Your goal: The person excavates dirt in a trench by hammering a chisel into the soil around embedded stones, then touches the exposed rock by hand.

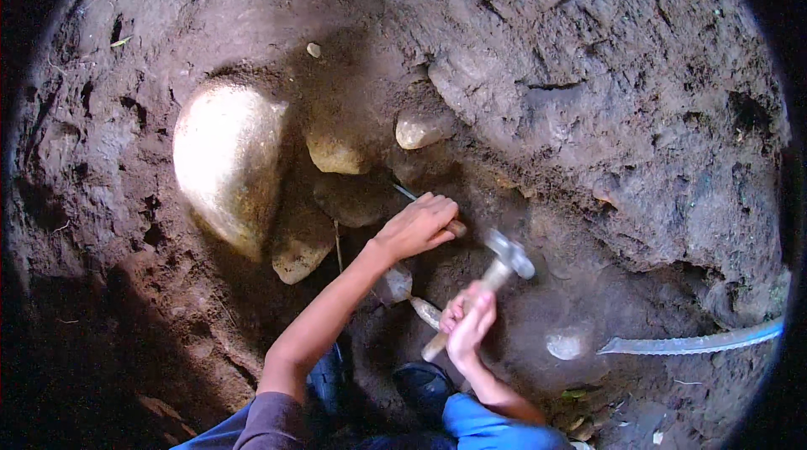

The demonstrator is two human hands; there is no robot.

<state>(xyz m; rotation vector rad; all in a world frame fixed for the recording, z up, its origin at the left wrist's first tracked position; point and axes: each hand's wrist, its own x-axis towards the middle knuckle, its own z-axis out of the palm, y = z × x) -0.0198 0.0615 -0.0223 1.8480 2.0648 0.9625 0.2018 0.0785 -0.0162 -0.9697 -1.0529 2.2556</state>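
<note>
My left hand [418, 227] is closed around a chisel-like tool. Its thin metal shaft [404, 191] points up and left toward the stones, and the handle's end sticks out to the right of my fist. In my right hand [471, 320] is a hammer [498, 272], gripped by its pale wooden handle. The hammer's metal head is slightly blurred and hangs in the air, apart from the chisel, to its lower right. Between my forearms lies a trowel [393, 285] with a worn handle, partly hidden by my right hand.
A large rounded stone [227, 160] bulges from the earth on the left. Smaller stones [334, 152] [303, 255] [418, 130] surround the dug hollow. A long blade with a toothed edge [689, 342] lies at right, near a pale stone [569, 344]. Dark shoes [423, 383] show below.
</note>
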